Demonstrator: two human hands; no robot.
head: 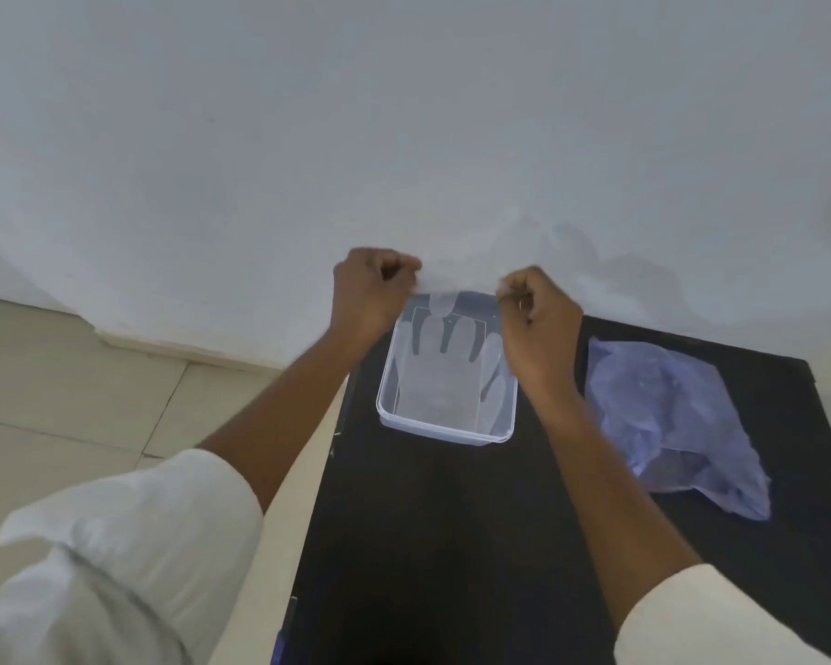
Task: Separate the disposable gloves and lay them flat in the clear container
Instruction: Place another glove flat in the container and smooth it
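both hands pinch a clear glove (444, 357) over the clear container (444, 431): left hand (373, 292), right hand (540, 324). blue bag (672, 415) on desk (452, 544), right of it.

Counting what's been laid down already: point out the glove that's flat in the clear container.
The spread transparent glove lying in the clear container, fingers toward the wall. The other gloves sit bunched in the bluish bag to its right.

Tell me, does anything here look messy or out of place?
Mostly tidy. The clear container sits square on the black table, with a transparent glove lying in it, fingers pointing to the wall. Only the bluish plastic bag to its right looks crumpled. Both hands pinch something too thin to make out.
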